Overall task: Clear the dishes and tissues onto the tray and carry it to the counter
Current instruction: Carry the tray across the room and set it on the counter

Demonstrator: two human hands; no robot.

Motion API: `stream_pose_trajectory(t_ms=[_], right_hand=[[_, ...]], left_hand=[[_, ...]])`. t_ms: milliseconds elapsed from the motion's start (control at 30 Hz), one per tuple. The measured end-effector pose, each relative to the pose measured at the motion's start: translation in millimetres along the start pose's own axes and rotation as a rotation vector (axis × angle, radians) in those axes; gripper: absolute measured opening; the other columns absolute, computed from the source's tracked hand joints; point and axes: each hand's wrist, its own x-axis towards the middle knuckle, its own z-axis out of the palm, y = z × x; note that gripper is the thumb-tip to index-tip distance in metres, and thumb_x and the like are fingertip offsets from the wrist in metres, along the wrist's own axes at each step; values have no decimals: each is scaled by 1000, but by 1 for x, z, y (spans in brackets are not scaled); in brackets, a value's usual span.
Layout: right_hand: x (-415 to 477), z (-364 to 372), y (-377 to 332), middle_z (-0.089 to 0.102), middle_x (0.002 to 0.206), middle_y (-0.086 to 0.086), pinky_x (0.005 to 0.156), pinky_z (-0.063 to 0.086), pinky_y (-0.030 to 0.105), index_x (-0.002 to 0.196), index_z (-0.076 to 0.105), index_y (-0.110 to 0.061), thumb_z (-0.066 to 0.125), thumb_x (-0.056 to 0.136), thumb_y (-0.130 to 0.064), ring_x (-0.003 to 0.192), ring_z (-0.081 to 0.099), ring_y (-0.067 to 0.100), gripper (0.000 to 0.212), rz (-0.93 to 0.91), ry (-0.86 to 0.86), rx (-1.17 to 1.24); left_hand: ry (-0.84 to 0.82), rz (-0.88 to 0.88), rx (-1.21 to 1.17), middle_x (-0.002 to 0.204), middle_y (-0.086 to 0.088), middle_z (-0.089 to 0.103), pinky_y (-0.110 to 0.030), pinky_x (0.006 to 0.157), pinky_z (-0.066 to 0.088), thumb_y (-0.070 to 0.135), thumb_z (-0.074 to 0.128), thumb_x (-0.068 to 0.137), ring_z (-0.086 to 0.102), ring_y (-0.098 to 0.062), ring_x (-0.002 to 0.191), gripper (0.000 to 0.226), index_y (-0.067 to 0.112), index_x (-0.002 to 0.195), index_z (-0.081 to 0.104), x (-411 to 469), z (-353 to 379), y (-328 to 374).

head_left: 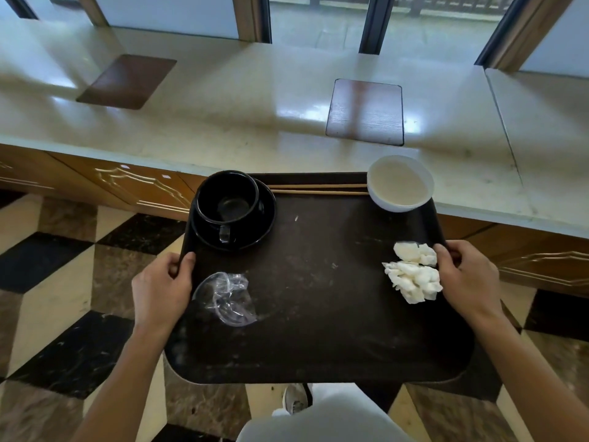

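Observation:
I hold a dark brown tray (315, 314) level in the air, its far edge just over the rim of the pale counter (255, 100). My left hand (162, 288) grips the tray's left rim and my right hand (468, 279) grips the right rim. On the tray stand a black cup (228, 199) on a black saucer (255, 232) at the far left, a white bowl (400, 183) at the far right, and chopsticks (318, 189) along the far edge. Crumpled white tissues (412, 275) lie by my right hand. A crushed clear plastic piece (228, 298) lies by my left.
Two brown inlaid panels, one at the left (127, 81) and one in the middle (366, 112), sit flush in the counter top. Windows with dark frames rise behind it. Wooden cabinet fronts (121, 183) run below the counter. The floor is checkered stone; my shoe (296, 398) shows under the tray.

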Motion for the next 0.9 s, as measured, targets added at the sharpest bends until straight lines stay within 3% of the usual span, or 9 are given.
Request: stream_pose_trajectory(t_ms=[200, 533, 900], right_hand=[[68, 15, -9, 65, 94, 3, 78, 43, 33, 114, 67, -6, 56, 99, -23, 86, 58, 19, 26, 25, -1, 36], [178, 25, -15, 64, 88, 4, 75, 39, 32, 109, 67, -4, 55, 99, -24, 82, 58, 23, 25, 60, -12, 58], [261, 47, -20, 67, 87, 6, 75, 40, 32, 103, 68, -7, 56, 98, -25, 83, 61, 25, 22, 120, 19, 67]], left_hand=[[-10, 13, -2, 64, 4, 61, -29, 55, 45, 29, 61, 97, 58, -9, 59, 21, 13, 84, 66, 61, 30, 21], [-3, -10, -28, 66, 4, 63, -40, 65, 52, 31, 62, 96, 61, -15, 62, 22, 13, 86, 68, 152, 76, 73], [-31, -27, -87, 63, 2, 62, -33, 65, 39, 29, 65, 94, 59, -19, 63, 23, 11, 80, 68, 245, 122, 106]])
